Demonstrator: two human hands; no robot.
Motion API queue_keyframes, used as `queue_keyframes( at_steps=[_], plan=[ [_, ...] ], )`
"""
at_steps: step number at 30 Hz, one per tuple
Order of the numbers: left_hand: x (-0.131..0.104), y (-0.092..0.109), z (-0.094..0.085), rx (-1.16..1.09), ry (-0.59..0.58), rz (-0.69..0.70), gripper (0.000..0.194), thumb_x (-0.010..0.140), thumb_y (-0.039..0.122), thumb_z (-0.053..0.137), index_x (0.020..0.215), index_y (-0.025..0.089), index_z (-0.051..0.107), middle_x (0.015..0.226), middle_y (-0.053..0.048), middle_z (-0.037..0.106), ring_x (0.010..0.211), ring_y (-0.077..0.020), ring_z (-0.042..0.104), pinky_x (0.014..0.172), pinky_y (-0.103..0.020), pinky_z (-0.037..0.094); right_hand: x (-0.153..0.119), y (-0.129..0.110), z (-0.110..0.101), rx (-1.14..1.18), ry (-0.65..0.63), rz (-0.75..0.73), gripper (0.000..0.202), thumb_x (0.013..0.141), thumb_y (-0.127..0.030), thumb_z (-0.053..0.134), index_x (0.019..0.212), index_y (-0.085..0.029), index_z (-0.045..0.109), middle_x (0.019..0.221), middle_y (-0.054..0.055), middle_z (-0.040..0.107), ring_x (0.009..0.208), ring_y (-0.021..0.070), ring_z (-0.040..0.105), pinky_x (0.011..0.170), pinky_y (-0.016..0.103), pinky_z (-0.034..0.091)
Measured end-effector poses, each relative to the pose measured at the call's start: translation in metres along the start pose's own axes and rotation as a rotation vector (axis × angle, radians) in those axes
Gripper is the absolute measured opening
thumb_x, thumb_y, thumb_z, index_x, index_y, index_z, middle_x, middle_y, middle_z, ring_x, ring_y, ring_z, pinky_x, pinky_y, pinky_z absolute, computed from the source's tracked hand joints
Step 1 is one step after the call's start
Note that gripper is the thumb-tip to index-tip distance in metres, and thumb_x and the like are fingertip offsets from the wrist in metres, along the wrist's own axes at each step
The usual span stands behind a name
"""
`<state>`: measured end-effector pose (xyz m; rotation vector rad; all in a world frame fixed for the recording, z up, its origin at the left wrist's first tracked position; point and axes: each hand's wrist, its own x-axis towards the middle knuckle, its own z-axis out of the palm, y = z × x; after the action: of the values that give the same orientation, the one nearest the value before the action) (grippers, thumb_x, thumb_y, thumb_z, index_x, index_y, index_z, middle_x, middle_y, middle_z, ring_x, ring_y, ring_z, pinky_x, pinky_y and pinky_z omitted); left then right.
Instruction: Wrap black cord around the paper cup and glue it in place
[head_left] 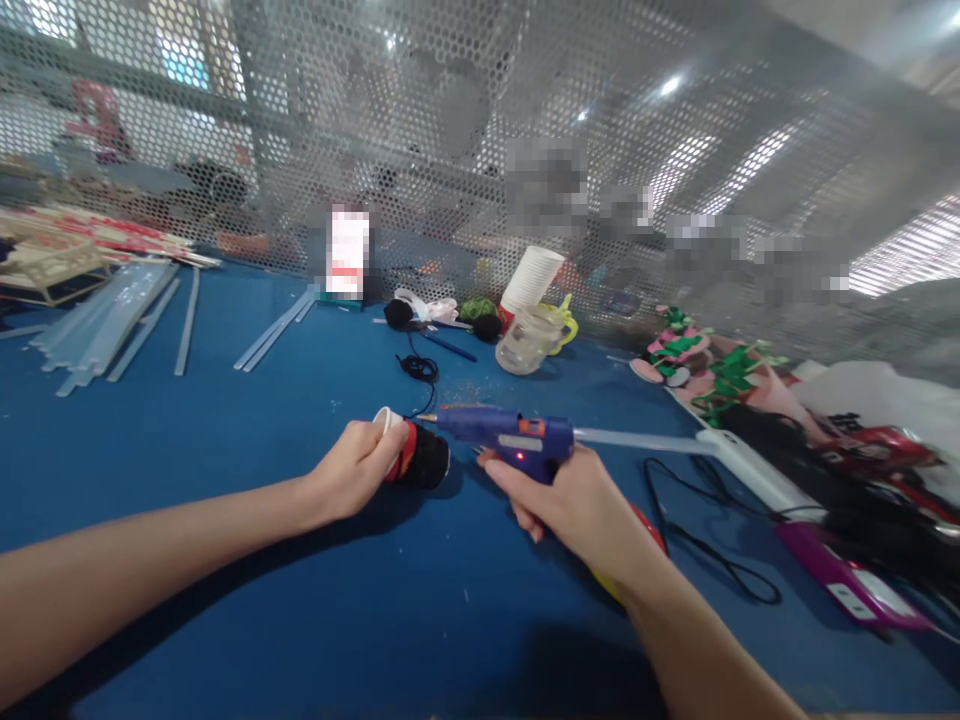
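Observation:
My left hand (351, 468) is closed around a paper cup (427, 458) that lies on its side, its white rim towards the back and its wall wrapped in red and black yarn. In my right hand (577, 500) is a blue hot glue gun (487, 428), its small red light lit. The nozzle tip points left at the cup near the rim; whether it touches I cannot tell. A clear glue stick (637, 440) juts from the gun's back. Loose black yarn (418, 370) trails from the cup to a black yarn ball (398, 314).
Many glue sticks (112, 325) lie at the left. Behind stand a phone (349, 250), a glass jar (521, 342) and stacked paper cups (531, 278) against a perforated metal screen. On the right are crafted flowers (731, 380), black cords (697, 540) and a purple power strip (847, 580).

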<state>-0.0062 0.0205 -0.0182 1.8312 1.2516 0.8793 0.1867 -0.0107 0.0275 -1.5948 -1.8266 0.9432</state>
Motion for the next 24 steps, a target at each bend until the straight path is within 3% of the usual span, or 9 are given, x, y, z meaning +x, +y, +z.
queue_keyframes(
  at_steps=[4,8,12,16,19,21,24],
  plan=[
    [-0.002,0.001,-0.001,0.016,-0.014,0.060,0.040,0.084,0.030,0.025,0.046,0.017,0.030,0.044,0.006,0.030,0.043,-0.0069,0.028,0.044,-0.021,0.023,0.022,0.011,-0.011,0.228,0.139,0.016,0.024,0.067,-0.037,0.057,0.070,-0.014,0.051,0.051,-0.003,0.052,0.043,0.0076,0.048,0.042,0.019,0.039],
    [-0.004,0.003,-0.004,0.048,-0.024,0.177,0.038,0.085,0.026,0.024,0.049,0.016,0.034,0.048,0.005,0.035,0.046,-0.0071,0.031,0.047,-0.021,0.026,0.050,0.028,-0.023,0.206,0.208,0.093,0.021,0.070,-0.034,0.053,0.072,-0.013,0.052,0.069,0.003,0.058,0.056,0.0069,0.051,0.047,0.016,0.041],
    [-0.005,0.002,-0.006,0.101,-0.011,0.239,0.037,0.085,0.024,0.024,0.050,0.016,0.036,0.050,0.004,0.036,0.047,-0.0074,0.033,0.050,-0.021,0.028,0.075,0.048,-0.026,0.126,0.156,0.177,0.022,0.071,-0.032,0.052,0.062,-0.013,0.051,0.054,0.002,0.054,0.044,0.0074,0.047,0.042,0.020,0.040],
    [-0.005,0.000,-0.006,0.129,0.010,0.242,0.039,0.084,0.026,0.024,0.049,0.016,0.036,0.049,0.004,0.036,0.047,-0.0078,0.033,0.050,-0.022,0.029,0.090,0.062,-0.027,-0.026,0.194,0.244,0.026,0.071,-0.031,0.053,0.052,-0.014,0.050,0.047,0.004,0.052,0.043,0.0131,0.051,0.045,0.027,0.042],
    [-0.005,-0.002,-0.008,0.162,-0.008,0.250,0.040,0.084,0.027,0.023,0.049,0.016,0.038,0.048,0.003,0.037,0.046,-0.0080,0.033,0.050,-0.023,0.029,0.089,0.055,-0.027,-0.157,0.268,0.212,0.022,0.070,-0.027,0.055,0.054,-0.012,0.055,0.065,0.013,0.058,0.070,0.0242,0.058,0.059,0.032,0.042],
    [-0.006,-0.002,-0.008,0.189,-0.012,0.274,0.040,0.084,0.027,0.023,0.049,0.016,0.037,0.047,0.004,0.036,0.046,-0.0079,0.032,0.049,-0.023,0.029,0.082,0.041,-0.023,-0.208,0.280,0.148,0.020,0.071,-0.027,0.054,0.061,-0.011,0.059,0.081,0.017,0.059,0.090,0.0284,0.052,0.070,0.035,0.039],
    [-0.008,-0.002,-0.009,0.229,-0.020,0.336,0.039,0.084,0.025,0.023,0.049,0.016,0.037,0.047,0.003,0.036,0.045,-0.0079,0.032,0.048,-0.023,0.028,0.071,0.014,-0.007,-0.194,0.139,0.035,0.032,0.074,-0.040,0.048,0.065,-0.014,0.063,0.082,0.012,0.062,0.090,0.0252,0.053,0.075,0.032,0.037]
  ],
)
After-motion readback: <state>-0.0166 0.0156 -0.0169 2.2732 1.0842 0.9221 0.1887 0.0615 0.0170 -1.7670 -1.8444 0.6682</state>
